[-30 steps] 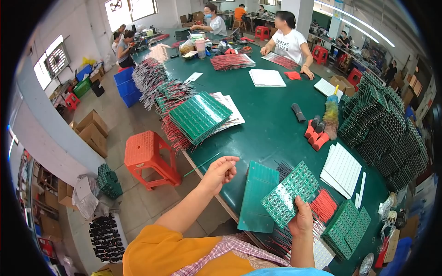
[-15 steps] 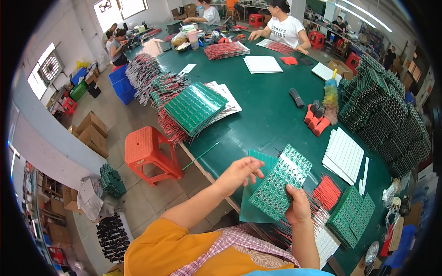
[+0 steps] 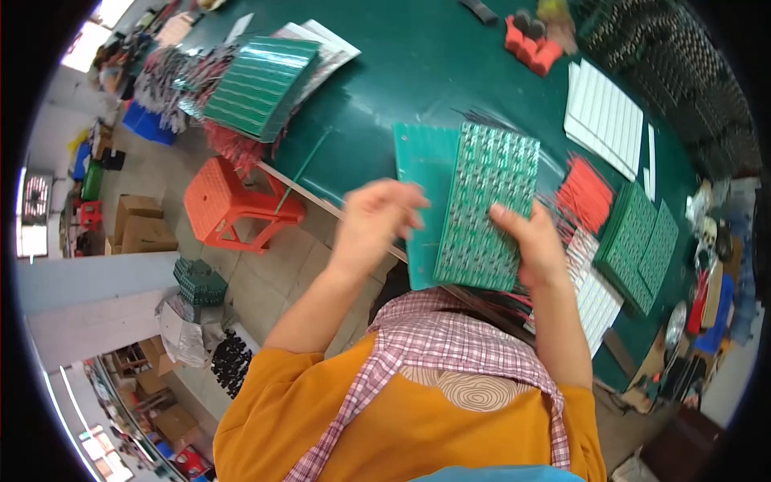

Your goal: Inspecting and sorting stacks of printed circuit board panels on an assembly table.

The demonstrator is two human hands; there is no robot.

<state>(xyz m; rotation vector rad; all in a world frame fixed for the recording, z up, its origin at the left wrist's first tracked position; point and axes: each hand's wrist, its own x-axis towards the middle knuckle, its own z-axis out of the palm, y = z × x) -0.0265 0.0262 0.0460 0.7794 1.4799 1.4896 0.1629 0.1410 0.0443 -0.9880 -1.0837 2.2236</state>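
While we look down from the head camera, our right hand [image 3: 536, 245] sits just right of the frame's centre, closed on a green circuit board [image 3: 487, 205], thumb across its lower right face. That board stands tilted over the near edge of a dark green table [image 3: 418, 72]. Our left hand [image 3: 373, 221], a little left of centre, has its fingers curled loosely; it blurs, and we cannot tell whether it touches anything. Between the two hands a plain teal sheet [image 3: 422, 173] lies partly under the board.

Right of our right hand we see a bundle of red wires [image 3: 585, 193], then two more green boards [image 3: 642, 245] lying side by side. Below those, a white ribbed panel [image 3: 590, 293] lies at the table edge. Another white ribbed panel [image 3: 604, 116] sits in the upper right, with red blocks [image 3: 530, 48] above it near the top edge.

In the upper left, a stack of green boards [image 3: 257, 84] rests on white sheets [image 3: 325, 48], with tangled wired parts [image 3: 173, 76] beside it. Below the table edge, left of centre, an orange plastic stool [image 3: 233, 205] stands on the tiled floor. Further left we find brown cardboard boxes [image 3: 136, 225], a blue crate [image 3: 148, 124] and a green bin [image 3: 92, 178]. Lower left, a small dark green crate [image 3: 199, 281] stands beside a crumpled pale bag [image 3: 181, 333].
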